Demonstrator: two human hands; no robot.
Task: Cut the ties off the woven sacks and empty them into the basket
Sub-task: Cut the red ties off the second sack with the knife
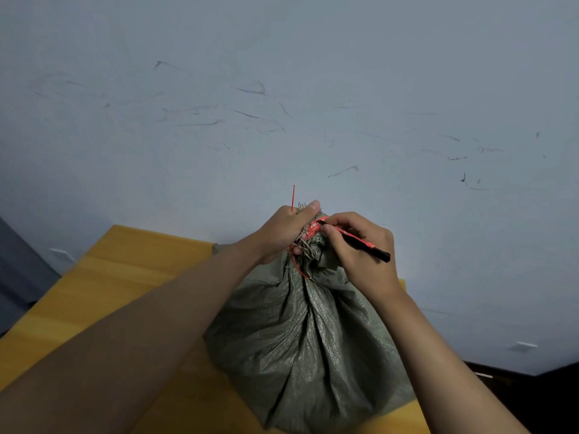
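The left hand (pixel 286 228) grips the gathered neck of the sack (pixel 300 346); just beside it the right hand (pixel 360 245) holds a cutter (pixel 365 244) against the tie (pixel 313 228).

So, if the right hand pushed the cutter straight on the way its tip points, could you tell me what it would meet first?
Most likely the red tie on the grey-green woven sack's gathered neck, then the left hand gripping it; depth is unclear. The right hand holds the black-and-red cutter.

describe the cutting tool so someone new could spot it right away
Start at the yellow table against the scuffed wall, where a grey-green woven sack stands bunched at its neck. The right hand grips a slim cutter there, beside the red tie. Unlike the thin red tie, it is rigid, with a black end poking out past the hand.
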